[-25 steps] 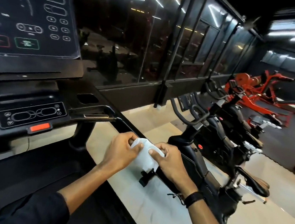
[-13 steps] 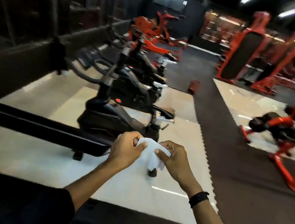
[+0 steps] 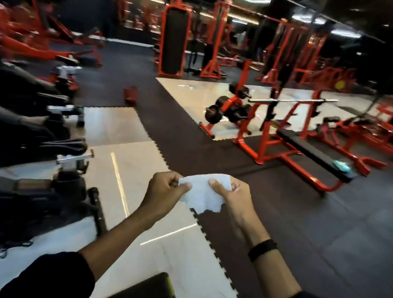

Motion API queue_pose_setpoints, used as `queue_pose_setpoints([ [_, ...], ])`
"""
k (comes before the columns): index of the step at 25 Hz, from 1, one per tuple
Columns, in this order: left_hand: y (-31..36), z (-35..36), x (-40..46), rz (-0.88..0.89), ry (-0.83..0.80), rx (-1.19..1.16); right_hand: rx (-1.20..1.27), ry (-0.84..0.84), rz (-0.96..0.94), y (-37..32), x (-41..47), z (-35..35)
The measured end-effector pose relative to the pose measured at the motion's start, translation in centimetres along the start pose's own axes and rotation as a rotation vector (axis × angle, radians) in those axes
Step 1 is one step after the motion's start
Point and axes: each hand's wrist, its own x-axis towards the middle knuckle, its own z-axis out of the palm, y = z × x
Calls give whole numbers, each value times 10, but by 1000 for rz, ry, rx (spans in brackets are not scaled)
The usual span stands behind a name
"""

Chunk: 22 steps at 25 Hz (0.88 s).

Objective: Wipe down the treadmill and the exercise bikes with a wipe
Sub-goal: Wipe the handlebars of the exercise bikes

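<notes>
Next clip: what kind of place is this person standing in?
A gym, almost certainly. A red bench press rack with a barbell stands on the right, exercise bikes line the left, and black rubber mats cover much of the floor. Both hands hold a white wipe.

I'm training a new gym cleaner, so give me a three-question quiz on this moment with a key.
1. True or false: the wipe is held by both the left hand and the right hand.
2. Which side of the person are the exercise bikes on? A) left B) right C) directly behind
3. Fill in: a small teal item lies on the black pad of the red ____.

Key: 1 true, each hand pinches an edge of the wipe. 2 A. 3 bench.
</notes>
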Motion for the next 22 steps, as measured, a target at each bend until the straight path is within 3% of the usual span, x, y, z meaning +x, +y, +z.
queue_pose_setpoints([
  [6,27,91,62,-21,-84,-58,58,84,64,14,61,-85],
  [12,30,147,169,22,1,-64,-8,171,6,29,163,-126],
  [22,1,252,314,121,-27,0,-134,118,-63,87,307,-209],
])
